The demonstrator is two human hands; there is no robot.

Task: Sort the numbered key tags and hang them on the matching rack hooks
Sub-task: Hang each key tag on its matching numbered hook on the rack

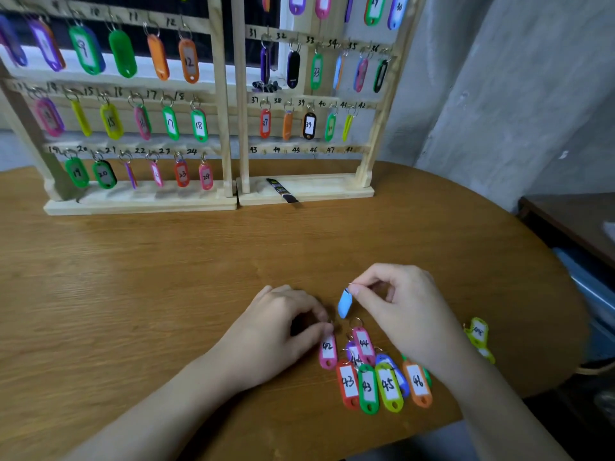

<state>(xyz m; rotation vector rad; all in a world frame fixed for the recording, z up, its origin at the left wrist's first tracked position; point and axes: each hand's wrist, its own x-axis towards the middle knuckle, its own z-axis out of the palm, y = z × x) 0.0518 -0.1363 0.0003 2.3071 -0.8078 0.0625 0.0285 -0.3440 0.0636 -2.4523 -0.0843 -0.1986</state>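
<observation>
hanging from the right hand (pixel 404 306), head view: one blue tag (pixel 345 304), pinched by its ring between thumb and forefinger, grip narrow and closed on the ring alone. long axis of the tag runs near upright, ring end up at the fingertips, body dangling below and a little left of the grip, clear of the counter (pixel 166 261). number face turned away, so its number cannot be read.

left hand (pixel 283 331): fingers curled, tips at the ring end of the pink tag marked 42 (pixel 328 351), which lies flat on the counter; whether it actually pinches the ring cannot be told.

loose tags, counter, just below the hands: pink 44 (pixel 363 344), red 43 (pixel 347 384), green 43 (pixel 368 389), lime 45 (pixel 388 387), orange 46 (pixel 417 384), lying side by side with rings toward the rack (pixel 306 188). yellow-green tag (pixel 478 334) apart, beyond the right wrist.

rack: stands well away across the counter, straight ahead and above the grip. bottom row of the right panel, hooks 43 to 48 (pixel 299 150), bare; the hook under 42 also looks bare. right hand is the nearer one to that panel; judged next move is a forward, upward reach with the ring leading.
</observation>
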